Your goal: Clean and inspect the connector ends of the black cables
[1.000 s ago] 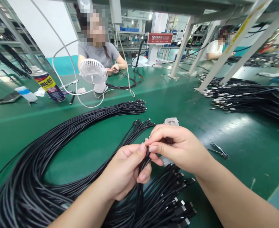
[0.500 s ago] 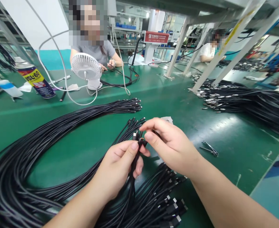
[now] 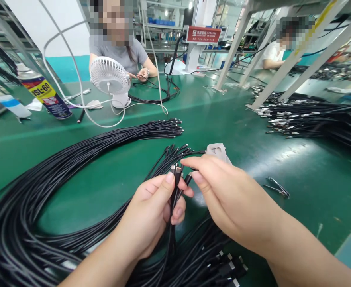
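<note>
My left hand (image 3: 155,199) is closed around several black USB cables (image 3: 177,195), just below their plugs. The plug ends (image 3: 177,171) stick up past my thumb, with bare metal tips showing. Beside them, my right hand (image 3: 226,191) has its index finger stretched out and its thumb apart, both close to the plugs; its other fingers are hidden behind the hand. Under my hands lies a bundle of black cables (image 3: 82,235), curving round to the left. More USB plugs (image 3: 229,267) from loose cables lie at the lower right.
A grey cloth-like piece (image 3: 218,150) lies behind my right hand, and a nail clipper (image 3: 278,187) to the right. A white fan (image 3: 109,75) and a spray can (image 3: 46,95) stand at the back left. Another cable pile (image 3: 318,119) lies far right. A co-worker sits opposite.
My right hand has shifted slightly right, away from the plugs, and its thumb and index finger are wider apart. The plugs in my left hand show more clearly. The view has turned slightly.
</note>
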Action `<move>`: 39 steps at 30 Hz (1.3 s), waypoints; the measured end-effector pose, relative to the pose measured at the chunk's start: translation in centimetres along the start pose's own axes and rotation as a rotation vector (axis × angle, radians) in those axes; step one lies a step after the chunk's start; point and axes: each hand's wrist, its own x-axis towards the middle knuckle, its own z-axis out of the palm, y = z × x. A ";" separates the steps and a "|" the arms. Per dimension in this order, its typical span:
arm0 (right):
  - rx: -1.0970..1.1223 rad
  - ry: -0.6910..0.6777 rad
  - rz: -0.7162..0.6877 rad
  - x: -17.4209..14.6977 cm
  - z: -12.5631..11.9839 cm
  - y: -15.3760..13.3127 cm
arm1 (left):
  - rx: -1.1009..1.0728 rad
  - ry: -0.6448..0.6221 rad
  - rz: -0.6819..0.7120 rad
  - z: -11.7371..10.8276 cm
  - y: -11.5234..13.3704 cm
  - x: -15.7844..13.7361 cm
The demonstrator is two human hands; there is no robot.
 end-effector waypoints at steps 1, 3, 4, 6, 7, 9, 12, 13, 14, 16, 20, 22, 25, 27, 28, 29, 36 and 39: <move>-0.011 0.008 -0.008 -0.1 0.0 0.0 | -0.002 0.000 -0.002 0.0 0.0 0.0; -0.027 0.034 -0.023 -0.1 0.1 -0.1 | 0.000 0.001 0.000 0.0 0.0 0.0; -0.043 0.047 -0.027 -0.2 0.2 -0.1 | 0.003 -0.001 0.003 0.0 0.0 0.0; -0.104 0.080 -0.034 -0.2 0.4 -0.2 | 0.011 -0.006 0.009 0.0 0.0 0.1; -0.139 0.101 -0.039 -0.2 0.5 -0.3 | 0.019 -0.010 0.009 0.0 0.0 0.1; -0.198 0.140 -0.042 -0.2 0.6 -0.4 | 0.044 -0.011 0.004 0.1 0.0 0.1; -0.227 0.162 -0.047 -0.2 0.7 -0.6 | 0.105 -0.001 0.005 0.0 0.0 0.0; -0.232 0.164 -0.050 -0.2 0.7 -0.6 | 0.128 0.005 0.007 -0.1 -0.1 0.0; -0.236 0.166 -0.053 -0.3 0.7 -0.7 | 0.151 0.013 0.011 -0.2 -0.1 0.0; -0.248 0.172 -0.066 -0.3 0.6 -0.7 | 0.188 0.027 0.020 -0.3 -0.3 0.0; -0.259 0.174 -0.073 -0.3 0.6 -0.7 | 0.228 0.040 0.031 -0.4 -0.5 0.1; -0.257 0.169 -0.072 -0.3 0.7 -0.6 | 0.235 0.045 0.033 -0.4 -0.5 0.1; -0.253 0.167 -0.074 -0.4 0.7 -0.6 | 0.239 0.053 0.040 -0.4 -0.5 0.1; -0.253 0.168 -0.074 -0.4 0.7 -0.5 | 0.240 0.053 0.039 -0.5 -0.6 0.1; -0.252 0.171 -0.074 -0.4 0.6 -0.5 | 0.242 0.049 0.037 -0.5 -0.6 0.1; -0.251 0.171 -0.072 -0.4 0.6 -0.5 | 0.244 0.047 0.035 -0.5 -0.6 0.1; -0.261 0.161 -0.061 -0.4 0.4 -0.7 | 0.265 0.049 0.034 -0.5 -0.5 0.1; -0.263 0.152 -0.058 -0.5 0.4 -0.7 | 0.266 0.051 0.035 -0.5 -0.4 0.2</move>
